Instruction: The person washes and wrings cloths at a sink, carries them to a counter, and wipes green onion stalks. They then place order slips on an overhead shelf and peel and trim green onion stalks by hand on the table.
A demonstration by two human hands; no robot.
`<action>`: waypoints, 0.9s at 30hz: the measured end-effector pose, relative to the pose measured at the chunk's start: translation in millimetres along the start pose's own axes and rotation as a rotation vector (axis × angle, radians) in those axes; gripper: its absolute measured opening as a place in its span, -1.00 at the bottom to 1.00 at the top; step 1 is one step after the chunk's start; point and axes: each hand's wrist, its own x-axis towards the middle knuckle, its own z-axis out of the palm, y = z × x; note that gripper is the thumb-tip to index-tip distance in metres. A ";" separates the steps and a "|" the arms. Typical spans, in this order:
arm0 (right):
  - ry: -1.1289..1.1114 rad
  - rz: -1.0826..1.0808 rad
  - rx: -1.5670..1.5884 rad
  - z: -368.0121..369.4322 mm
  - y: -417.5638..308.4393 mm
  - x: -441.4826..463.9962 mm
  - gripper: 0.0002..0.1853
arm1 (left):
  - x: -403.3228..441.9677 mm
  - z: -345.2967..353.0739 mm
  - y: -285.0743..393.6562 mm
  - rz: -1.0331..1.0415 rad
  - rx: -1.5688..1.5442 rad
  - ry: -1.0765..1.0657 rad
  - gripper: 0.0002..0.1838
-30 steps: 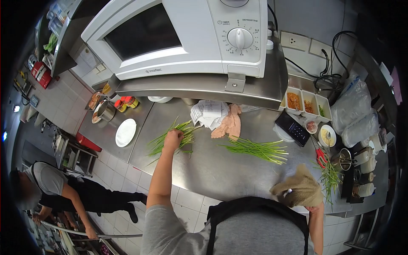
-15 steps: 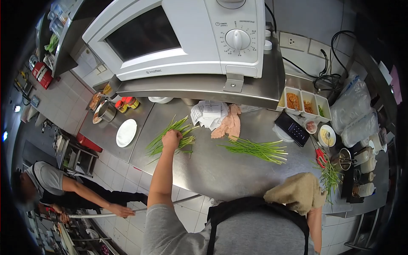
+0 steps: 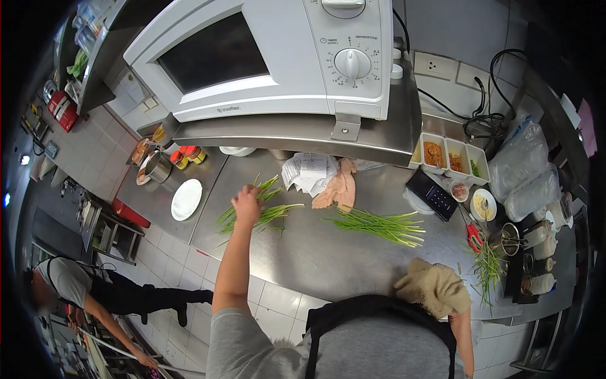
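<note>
My left hand (image 3: 247, 203) is over the left bunch of long green stalks (image 3: 268, 216) on the steel counter (image 3: 303, 252), its fingers bent down toward them; whether it grips any is too small to tell. A second bunch of green stalks (image 3: 379, 225) lies to the right, apart from the first. My right hand is covered by a brown cloth (image 3: 432, 287) near the counter's front edge; only the wrist and forearm show below the cloth. A pink cloth (image 3: 338, 186) and crumpled white papers (image 3: 309, 172) lie behind the stalks.
A microwave (image 3: 252, 63) stands on a shelf above the counter. To the left are a white plate (image 3: 187, 199) and jars (image 3: 193, 154). Rightward are a black device (image 3: 431, 192), red scissors (image 3: 475, 237), cut greens (image 3: 488, 271) and food containers (image 3: 456, 156). Another person (image 3: 113, 290) holds a pole.
My left hand has moved slightly up and left over the stalks. The brown cloth has changed shape and shifted. At the far left, the other person's arm and pole have swung lower.
</note>
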 end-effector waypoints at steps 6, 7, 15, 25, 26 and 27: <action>-0.006 -0.013 -0.012 -4.9 7.2 -2.7 -0.50 | -9.2 -0.4 22.6 0.035 -0.156 -0.389 -0.81; -0.010 -0.016 -0.019 -1.9 6.8 1.3 -0.49 | -8.4 -2.5 22.3 0.008 -0.200 -0.391 -0.82; -0.068 -0.026 -0.062 12.3 7.6 24.8 -0.48 | 1.5 -13.6 -0.7 -0.042 -0.527 -0.289 -0.87; -0.480 -0.034 -0.456 48.8 22.3 68.8 -0.55 | -3.4 -86.6 101.4 -0.054 -1.352 -0.570 -0.73; -0.477 -0.258 -0.982 32.3 27.0 82.1 -0.54 | -7.3 -94.3 120.7 -0.025 -1.408 -0.641 -0.74; -0.481 -0.060 -0.673 59.1 19.8 84.9 -0.52 | -13.0 -100.2 140.8 -0.023 -1.467 -0.697 -0.75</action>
